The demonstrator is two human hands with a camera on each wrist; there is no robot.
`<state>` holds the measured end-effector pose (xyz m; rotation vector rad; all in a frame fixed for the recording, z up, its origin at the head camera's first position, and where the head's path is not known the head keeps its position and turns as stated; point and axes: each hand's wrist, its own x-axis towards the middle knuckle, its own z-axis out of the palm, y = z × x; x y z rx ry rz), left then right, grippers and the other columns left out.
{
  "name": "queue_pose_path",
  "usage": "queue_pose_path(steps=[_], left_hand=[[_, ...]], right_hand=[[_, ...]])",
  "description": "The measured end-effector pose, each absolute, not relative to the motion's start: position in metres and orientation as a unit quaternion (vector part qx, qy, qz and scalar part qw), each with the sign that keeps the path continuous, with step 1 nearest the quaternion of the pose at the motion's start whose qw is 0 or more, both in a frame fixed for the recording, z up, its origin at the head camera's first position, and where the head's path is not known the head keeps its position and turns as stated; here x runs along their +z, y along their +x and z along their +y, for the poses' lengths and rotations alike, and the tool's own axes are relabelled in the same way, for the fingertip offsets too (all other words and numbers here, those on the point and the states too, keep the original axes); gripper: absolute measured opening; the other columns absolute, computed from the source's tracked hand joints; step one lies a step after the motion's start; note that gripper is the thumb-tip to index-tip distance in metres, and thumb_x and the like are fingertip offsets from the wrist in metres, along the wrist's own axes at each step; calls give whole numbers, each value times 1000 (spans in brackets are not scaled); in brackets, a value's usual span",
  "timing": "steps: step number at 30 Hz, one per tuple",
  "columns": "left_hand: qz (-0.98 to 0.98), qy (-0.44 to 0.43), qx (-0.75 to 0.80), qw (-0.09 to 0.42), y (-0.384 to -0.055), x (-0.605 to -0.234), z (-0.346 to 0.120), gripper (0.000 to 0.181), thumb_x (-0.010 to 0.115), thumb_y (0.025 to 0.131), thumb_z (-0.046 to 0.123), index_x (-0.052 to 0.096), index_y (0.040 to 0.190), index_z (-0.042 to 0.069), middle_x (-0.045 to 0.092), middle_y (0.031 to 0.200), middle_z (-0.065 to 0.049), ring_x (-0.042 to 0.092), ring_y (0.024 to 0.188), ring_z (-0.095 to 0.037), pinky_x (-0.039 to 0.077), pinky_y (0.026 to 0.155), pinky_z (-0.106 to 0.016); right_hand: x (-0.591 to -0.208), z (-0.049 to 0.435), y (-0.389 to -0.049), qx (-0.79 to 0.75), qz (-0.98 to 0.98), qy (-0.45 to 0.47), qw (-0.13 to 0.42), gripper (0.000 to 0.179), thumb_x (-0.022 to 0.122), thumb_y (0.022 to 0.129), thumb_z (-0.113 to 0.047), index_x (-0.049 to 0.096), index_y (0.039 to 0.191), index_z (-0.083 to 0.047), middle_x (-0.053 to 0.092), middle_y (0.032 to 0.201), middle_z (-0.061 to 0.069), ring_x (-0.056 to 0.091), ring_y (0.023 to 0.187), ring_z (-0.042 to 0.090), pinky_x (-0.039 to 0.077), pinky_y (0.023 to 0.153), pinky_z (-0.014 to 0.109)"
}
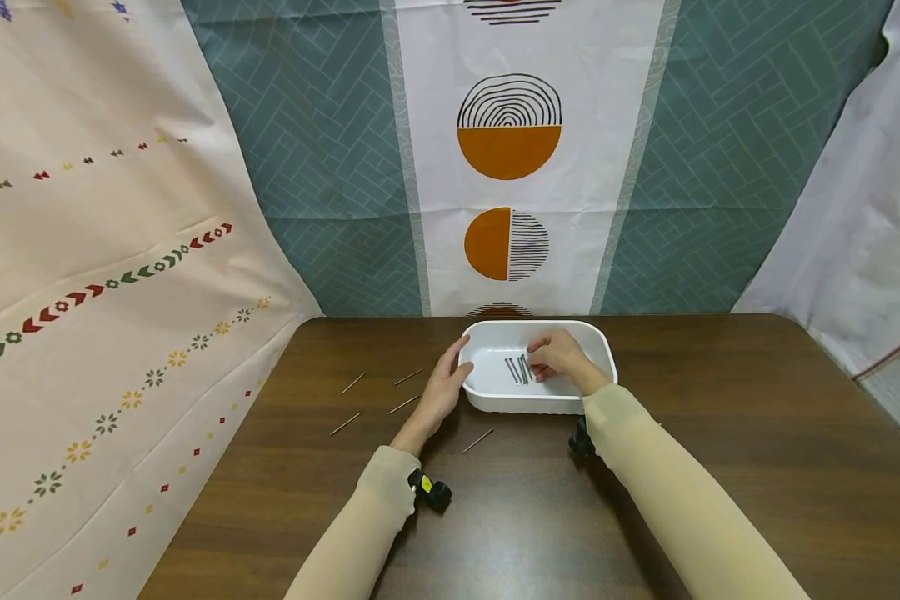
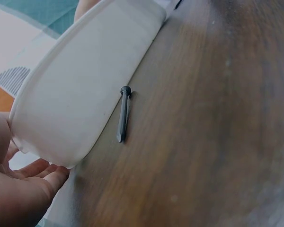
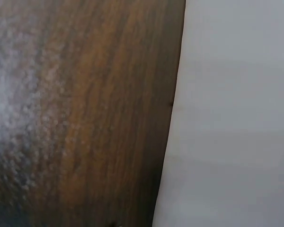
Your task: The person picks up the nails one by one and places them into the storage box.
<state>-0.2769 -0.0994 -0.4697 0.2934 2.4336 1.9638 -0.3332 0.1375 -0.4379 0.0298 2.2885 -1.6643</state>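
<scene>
A white rectangular tray point(image 1: 525, 403) with rounded corners rests on the table. My left hand point(image 1: 442, 387) holds its left end, thumb at the rim and fingers against the outside of the end wall, as the left wrist view also shows. Inside the tray several dark nails point(image 1: 515, 371) lie close together. My right hand point(image 1: 561, 357) reaches into it with bent fingers, fingertips right beside the nails; whether they pinch one is hidden. One loose nail point(image 2: 124, 113) lies on the table just in front of the tray. The right wrist view shows no hand.
More loose nails point(image 1: 346, 423) lie scattered on the brown wooden table point(image 1: 690, 500), left of the tray. Patterned cloths point(image 1: 330, 150) hang behind the table and at both sides. The tray's outer wall point(image 3: 232, 113) fills the right part of the right wrist view.
</scene>
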Motion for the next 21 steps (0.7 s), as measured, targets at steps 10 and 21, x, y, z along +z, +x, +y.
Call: queue_pose_path(steps=[10, 21], left_hand=[[778, 94, 621, 2, -275, -468, -100, 53, 49, 110, 15, 38, 162, 15, 27, 170, -10, 20, 157, -30, 21, 127, -48], [776, 95, 624, 3, -276, -470, -99, 54, 49, 110, 16, 37, 162, 17, 26, 170, -9, 19, 158, -28, 20, 127, -46]], right_hand=[[-437, 138, -334, -581, 798, 11, 159, 26, 60, 97, 7, 59, 122, 17, 63, 79, 13, 61, 60, 15, 59, 57, 26], [-426, 146, -333, -629, 749, -9, 207, 36, 52, 104, 2, 50, 135, 18, 64, 91, 16, 63, 68, 17, 60, 68, 30]])
